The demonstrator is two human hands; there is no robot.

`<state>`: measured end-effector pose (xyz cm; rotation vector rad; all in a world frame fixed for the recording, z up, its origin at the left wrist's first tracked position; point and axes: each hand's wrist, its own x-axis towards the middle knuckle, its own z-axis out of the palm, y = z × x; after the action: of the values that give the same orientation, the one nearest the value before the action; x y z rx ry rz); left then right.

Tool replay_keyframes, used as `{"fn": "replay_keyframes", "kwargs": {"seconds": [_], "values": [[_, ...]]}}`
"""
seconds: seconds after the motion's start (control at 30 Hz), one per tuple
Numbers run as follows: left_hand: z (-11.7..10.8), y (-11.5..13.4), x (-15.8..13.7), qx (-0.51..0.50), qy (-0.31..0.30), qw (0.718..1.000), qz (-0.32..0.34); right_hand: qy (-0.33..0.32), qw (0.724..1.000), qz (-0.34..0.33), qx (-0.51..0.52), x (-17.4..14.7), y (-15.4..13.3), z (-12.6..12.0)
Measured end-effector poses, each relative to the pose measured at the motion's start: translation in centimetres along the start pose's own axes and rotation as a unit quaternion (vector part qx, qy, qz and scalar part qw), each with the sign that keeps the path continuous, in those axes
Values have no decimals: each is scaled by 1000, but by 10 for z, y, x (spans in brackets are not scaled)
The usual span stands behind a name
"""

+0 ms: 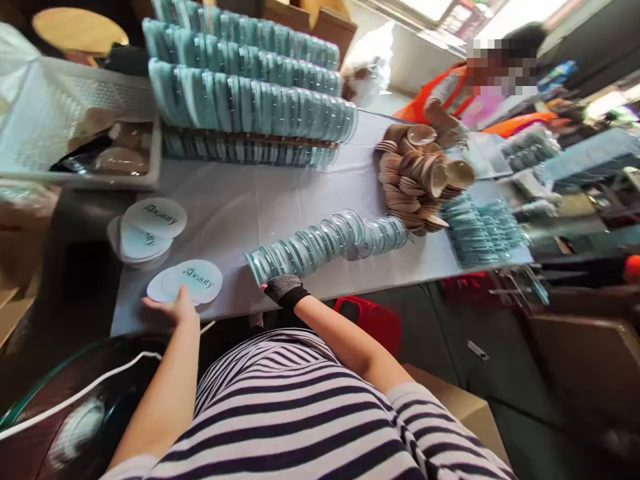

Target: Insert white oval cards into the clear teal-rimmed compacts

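My bare left hand [175,305] grips a few white round cards [203,281], thumb on top and fingers along the lower edge. The top card is printed with the word "beauty". My right hand [286,288], in a dark mesh glove with bare fingertips, is closed at the left end of a row of round clear cases [313,247] with pale teal rims. Its fingers are partly hidden against the end case. More printed round cards [153,230] lie in a loose pile behind my left hand.
Stacked rows of similar cases [250,100] stand at the back. A white basket [150,170] holds brownish pieces at left. Brown shell-like pieces [405,180] and teal-rimmed stacks [480,230] sit at right. A person in orange [440,100] works across the table [215,193]. A red stool [375,323] stands below.
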<state>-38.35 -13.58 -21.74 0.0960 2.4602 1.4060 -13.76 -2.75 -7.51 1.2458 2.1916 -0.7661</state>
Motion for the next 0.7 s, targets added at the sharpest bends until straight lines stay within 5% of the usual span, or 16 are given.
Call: {"fn": "replay_keyframes", "kwargs": {"seconds": [0.1,0.27,0.37,0.47,0.6,0.7], "values": [[4,1,-2,83,25,994,71,15,1000,-23,9,-7,12,2],[42,33,-47,58,-139,953,264,158,982,40,95,-21,67,-6],[74,49,-91,15,-237,939,250,280,941,97,160,-26,131,-34],[94,56,-124,-9,-248,945,214,371,903,126,175,-20,202,-72],[96,51,-141,-5,-198,948,248,355,905,157,171,8,270,-114],[89,44,-145,32,-148,954,258,286,923,168,194,26,295,-117]]}}
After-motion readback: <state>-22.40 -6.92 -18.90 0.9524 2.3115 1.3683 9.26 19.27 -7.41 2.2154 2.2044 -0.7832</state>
